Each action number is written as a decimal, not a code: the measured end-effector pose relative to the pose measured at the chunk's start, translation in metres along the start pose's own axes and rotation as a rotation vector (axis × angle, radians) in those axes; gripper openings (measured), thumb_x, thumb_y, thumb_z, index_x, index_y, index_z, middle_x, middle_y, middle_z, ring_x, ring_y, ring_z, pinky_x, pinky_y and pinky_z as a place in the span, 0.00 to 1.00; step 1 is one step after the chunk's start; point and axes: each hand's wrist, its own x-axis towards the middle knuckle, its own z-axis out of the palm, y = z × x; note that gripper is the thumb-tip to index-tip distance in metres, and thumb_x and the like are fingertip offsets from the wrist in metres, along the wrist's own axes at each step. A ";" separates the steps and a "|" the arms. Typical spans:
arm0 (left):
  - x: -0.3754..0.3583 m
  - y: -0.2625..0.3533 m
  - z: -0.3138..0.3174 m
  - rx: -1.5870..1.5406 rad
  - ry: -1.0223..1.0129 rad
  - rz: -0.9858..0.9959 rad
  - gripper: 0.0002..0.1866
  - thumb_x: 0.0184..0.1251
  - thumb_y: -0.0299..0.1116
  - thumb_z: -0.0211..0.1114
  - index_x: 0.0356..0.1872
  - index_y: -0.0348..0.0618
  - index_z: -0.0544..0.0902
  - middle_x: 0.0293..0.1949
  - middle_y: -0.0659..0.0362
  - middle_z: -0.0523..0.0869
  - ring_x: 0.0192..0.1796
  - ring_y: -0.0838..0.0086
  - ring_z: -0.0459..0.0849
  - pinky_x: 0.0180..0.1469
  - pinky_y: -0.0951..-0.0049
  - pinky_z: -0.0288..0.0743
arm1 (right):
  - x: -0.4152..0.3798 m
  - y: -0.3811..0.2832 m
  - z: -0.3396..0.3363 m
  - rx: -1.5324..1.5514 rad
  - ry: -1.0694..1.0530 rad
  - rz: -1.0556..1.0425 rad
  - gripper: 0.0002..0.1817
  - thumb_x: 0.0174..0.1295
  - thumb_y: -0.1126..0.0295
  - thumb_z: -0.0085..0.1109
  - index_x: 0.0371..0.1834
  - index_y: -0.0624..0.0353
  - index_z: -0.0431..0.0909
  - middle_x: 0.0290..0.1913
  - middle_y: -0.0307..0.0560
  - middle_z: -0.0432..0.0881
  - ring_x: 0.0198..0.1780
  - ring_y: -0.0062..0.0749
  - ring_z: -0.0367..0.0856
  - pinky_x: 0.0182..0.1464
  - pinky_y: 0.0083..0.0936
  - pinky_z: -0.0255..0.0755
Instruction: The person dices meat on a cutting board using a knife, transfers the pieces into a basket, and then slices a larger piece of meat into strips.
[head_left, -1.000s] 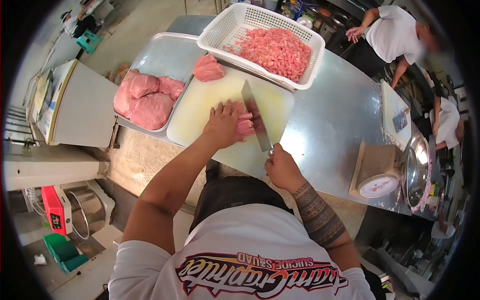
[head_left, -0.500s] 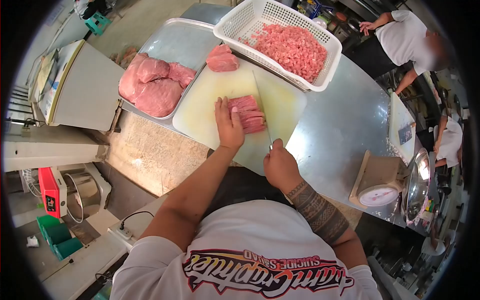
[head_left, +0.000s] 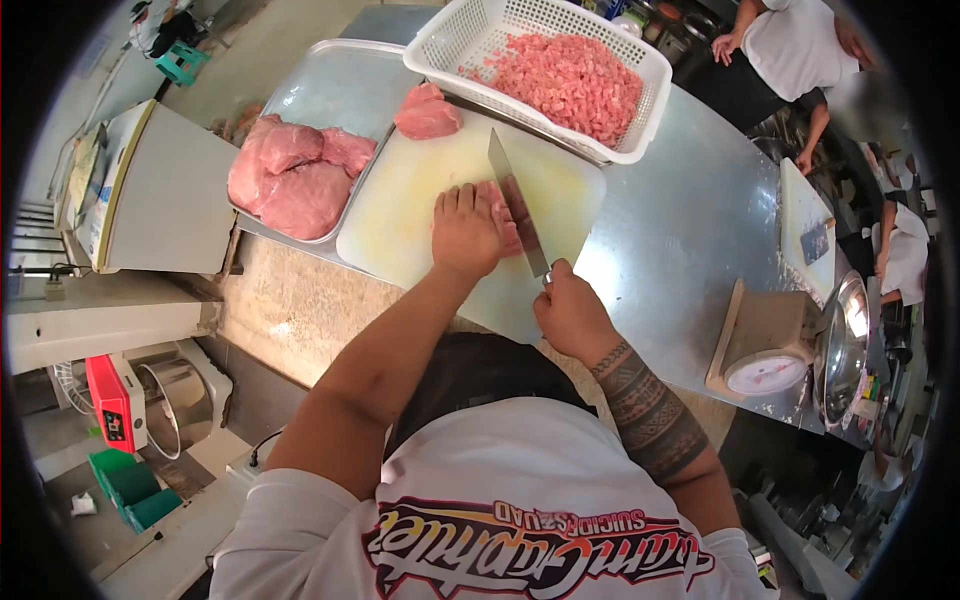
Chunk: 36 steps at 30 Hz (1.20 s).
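My right hand (head_left: 572, 308) is wrapped round the handle of a wide knife (head_left: 522, 212). The blade lies tilted against the right side of the sliced red meat (head_left: 508, 228) on the pale cutting board (head_left: 400, 220). My left hand (head_left: 466, 232) rests on top of that meat with its fingers stretched forward, hiding much of it. A smaller chunk of meat (head_left: 427, 112) sits at the board's far edge. Left of the board, large pieces of meat (head_left: 302, 178) lie in a metal tray (head_left: 335, 75).
A white perforated basket (head_left: 425, 48) of diced meat stands beyond the board. On the right are a scale (head_left: 765, 345) with a metal bowl (head_left: 842, 350) and another white board (head_left: 800, 225). Other people in white shirts stand at the right; one person sits far left.
My left hand has moved over the top of the sliced meat, covering more of it. The knife has turned so that its broad face shows. The whole view has shifted slightly.
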 end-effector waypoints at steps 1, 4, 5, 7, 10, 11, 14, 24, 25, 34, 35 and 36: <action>0.001 0.001 -0.002 0.000 -0.003 0.002 0.25 0.84 0.41 0.54 0.71 0.34 0.77 0.70 0.40 0.81 0.73 0.42 0.76 0.81 0.45 0.61 | -0.005 0.002 -0.002 0.010 -0.001 0.007 0.12 0.70 0.70 0.56 0.48 0.69 0.69 0.38 0.73 0.86 0.45 0.70 0.88 0.51 0.58 0.80; 0.003 0.002 -0.003 -0.001 0.024 0.015 0.23 0.83 0.40 0.54 0.69 0.35 0.79 0.66 0.42 0.83 0.71 0.44 0.78 0.80 0.44 0.62 | -0.015 0.008 -0.002 0.016 0.007 0.037 0.12 0.71 0.70 0.56 0.48 0.69 0.69 0.38 0.71 0.86 0.44 0.70 0.88 0.50 0.58 0.81; 0.003 0.002 -0.003 -0.001 0.039 0.020 0.23 0.83 0.40 0.54 0.68 0.36 0.79 0.65 0.43 0.84 0.71 0.44 0.78 0.79 0.44 0.63 | -0.019 0.009 0.000 0.013 0.011 0.048 0.12 0.71 0.70 0.56 0.48 0.68 0.69 0.38 0.71 0.86 0.44 0.70 0.88 0.49 0.58 0.81; 0.002 -0.004 0.004 0.070 0.112 0.054 0.22 0.83 0.40 0.54 0.68 0.39 0.78 0.64 0.46 0.83 0.71 0.45 0.77 0.79 0.40 0.61 | -0.023 0.016 0.003 0.045 0.014 0.051 0.12 0.72 0.69 0.57 0.48 0.68 0.69 0.38 0.70 0.87 0.43 0.69 0.88 0.49 0.58 0.81; 0.002 -0.009 0.003 0.034 0.052 0.072 0.22 0.81 0.39 0.56 0.69 0.42 0.78 0.64 0.48 0.84 0.71 0.47 0.77 0.77 0.37 0.61 | -0.041 0.013 0.005 0.028 0.042 0.048 0.12 0.72 0.69 0.57 0.48 0.67 0.70 0.36 0.69 0.87 0.42 0.68 0.88 0.47 0.58 0.81; 0.004 -0.010 0.000 0.002 0.007 0.073 0.22 0.80 0.39 0.57 0.69 0.43 0.78 0.63 0.49 0.84 0.70 0.47 0.78 0.76 0.36 0.62 | -0.047 0.007 0.004 0.011 0.057 0.042 0.11 0.72 0.69 0.57 0.48 0.66 0.70 0.36 0.69 0.87 0.41 0.68 0.88 0.46 0.58 0.81; 0.008 -0.007 -0.005 0.048 -0.065 0.074 0.20 0.77 0.38 0.60 0.66 0.45 0.80 0.64 0.50 0.84 0.70 0.47 0.78 0.74 0.39 0.65 | -0.068 -0.013 -0.004 -0.012 0.073 0.049 0.11 0.72 0.70 0.57 0.49 0.66 0.70 0.33 0.67 0.87 0.37 0.67 0.88 0.42 0.58 0.82; 0.011 -0.005 -0.004 0.029 -0.050 0.104 0.20 0.72 0.38 0.63 0.61 0.45 0.83 0.65 0.51 0.84 0.70 0.44 0.78 0.71 0.41 0.68 | -0.013 -0.028 0.005 -0.097 -0.014 0.063 0.14 0.68 0.72 0.57 0.52 0.69 0.69 0.33 0.67 0.87 0.37 0.66 0.89 0.42 0.57 0.83; 0.010 -0.006 -0.004 0.030 -0.056 0.101 0.20 0.72 0.38 0.63 0.61 0.44 0.83 0.65 0.51 0.84 0.70 0.44 0.78 0.71 0.41 0.68 | 0.004 -0.026 0.011 -0.103 0.011 0.063 0.14 0.68 0.73 0.57 0.52 0.69 0.69 0.33 0.67 0.87 0.38 0.66 0.89 0.43 0.57 0.83; 0.008 -0.006 -0.006 -0.008 -0.040 0.092 0.18 0.73 0.37 0.62 0.60 0.47 0.84 0.64 0.52 0.84 0.70 0.45 0.77 0.71 0.40 0.66 | -0.027 -0.042 -0.020 -0.105 0.051 0.099 0.14 0.69 0.72 0.57 0.52 0.70 0.69 0.33 0.68 0.86 0.37 0.68 0.88 0.43 0.58 0.82; 0.009 -0.007 -0.006 -0.003 -0.054 0.088 0.18 0.73 0.37 0.63 0.60 0.47 0.84 0.63 0.52 0.84 0.71 0.45 0.77 0.71 0.40 0.66 | -0.046 -0.051 -0.028 -0.091 -0.004 0.128 0.14 0.69 0.72 0.56 0.53 0.70 0.69 0.33 0.68 0.86 0.37 0.68 0.88 0.43 0.58 0.82; 0.009 -0.007 -0.004 -0.007 -0.042 0.088 0.17 0.73 0.37 0.63 0.59 0.48 0.84 0.63 0.52 0.84 0.71 0.45 0.77 0.71 0.40 0.66 | -0.064 -0.060 -0.037 -0.076 -0.059 0.158 0.14 0.69 0.73 0.56 0.53 0.70 0.69 0.33 0.68 0.86 0.37 0.68 0.88 0.42 0.58 0.82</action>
